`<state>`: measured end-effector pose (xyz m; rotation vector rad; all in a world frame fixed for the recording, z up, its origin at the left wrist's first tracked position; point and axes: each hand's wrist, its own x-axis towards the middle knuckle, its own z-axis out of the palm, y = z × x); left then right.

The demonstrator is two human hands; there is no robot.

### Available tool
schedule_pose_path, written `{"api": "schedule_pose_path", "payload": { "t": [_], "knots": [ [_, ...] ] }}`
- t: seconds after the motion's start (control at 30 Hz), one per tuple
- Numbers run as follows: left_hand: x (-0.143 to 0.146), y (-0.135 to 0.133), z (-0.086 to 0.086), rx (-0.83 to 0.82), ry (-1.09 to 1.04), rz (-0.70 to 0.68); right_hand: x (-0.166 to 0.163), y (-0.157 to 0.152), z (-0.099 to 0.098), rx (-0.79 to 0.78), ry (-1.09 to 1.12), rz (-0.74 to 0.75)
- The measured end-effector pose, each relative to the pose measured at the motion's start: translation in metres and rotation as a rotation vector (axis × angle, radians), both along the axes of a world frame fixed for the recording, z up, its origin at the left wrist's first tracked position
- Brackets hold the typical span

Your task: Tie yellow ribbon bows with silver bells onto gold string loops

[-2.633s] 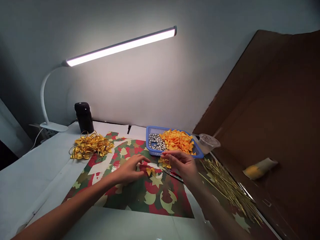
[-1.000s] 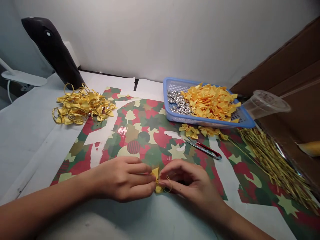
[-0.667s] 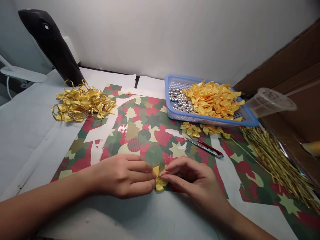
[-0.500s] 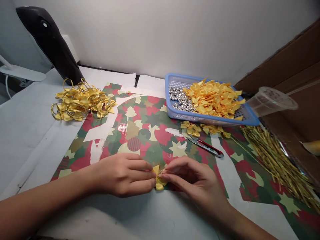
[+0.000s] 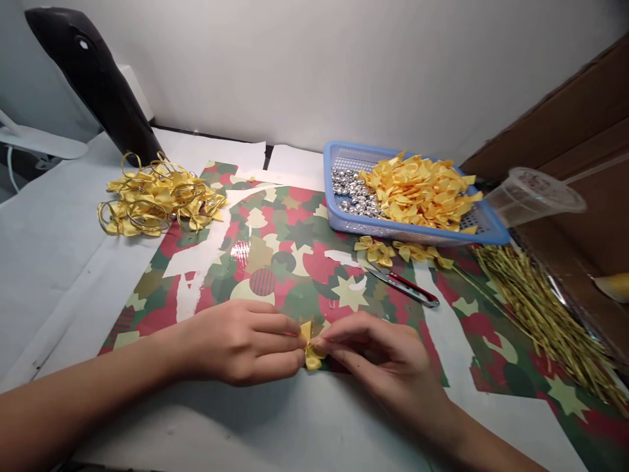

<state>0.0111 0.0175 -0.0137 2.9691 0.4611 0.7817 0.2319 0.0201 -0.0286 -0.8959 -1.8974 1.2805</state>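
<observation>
At far left a black bottle (image 5: 93, 85) leans above a heap of yellow bows with gold loops (image 5: 160, 200) on the table. Next, the left hand (image 5: 250, 342) has its fingers together on the left edge of a yellow bow (image 5: 313, 357). That bow lies low in the middle, between both hands' fingertips; the part that shows runs near to far, across the line joining the hands, its full length hidden. Neither hand is nearer, since both touch it. The right hand (image 5: 398, 347) has thumb and forefinger pinched together at its right side; what sits between them is hidden. Farther right are snips (image 5: 405, 288), a blue basket (image 5: 417, 233), a clear cup (image 5: 528, 200) and gold stems (image 5: 550, 321). No brand, label or writing is readable.
</observation>
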Motion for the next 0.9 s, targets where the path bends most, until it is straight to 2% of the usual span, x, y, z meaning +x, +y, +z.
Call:
{"api": "schedule_pose_path", "payload": {
  "t": [0.2, 0.33, 0.53, 0.77, 0.9],
  "knots": [
    [0.001, 0.0, 0.0, -0.025, -0.004, -0.01, 0.002, -0.001, 0.004, 0.258, -0.116, 0.051],
    [0.0, 0.0, -0.001, -0.105, -0.007, -0.002, 0.001, -0.002, 0.007, 0.307, -0.123, 0.099],
    [0.001, -0.002, -0.005, -0.272, 0.004, 0.087, -0.001, -0.001, 0.008, 0.259, -0.128, 0.103],
    [0.004, -0.008, -0.012, -0.32, -0.077, 0.202, -0.001, -0.001, 0.005, 0.215, -0.111, 0.102],
    [0.004, -0.006, -0.012, -0.353, -0.094, 0.189, -0.004, -0.001, 0.0, 0.069, -0.046, 0.023]
  ]
}}
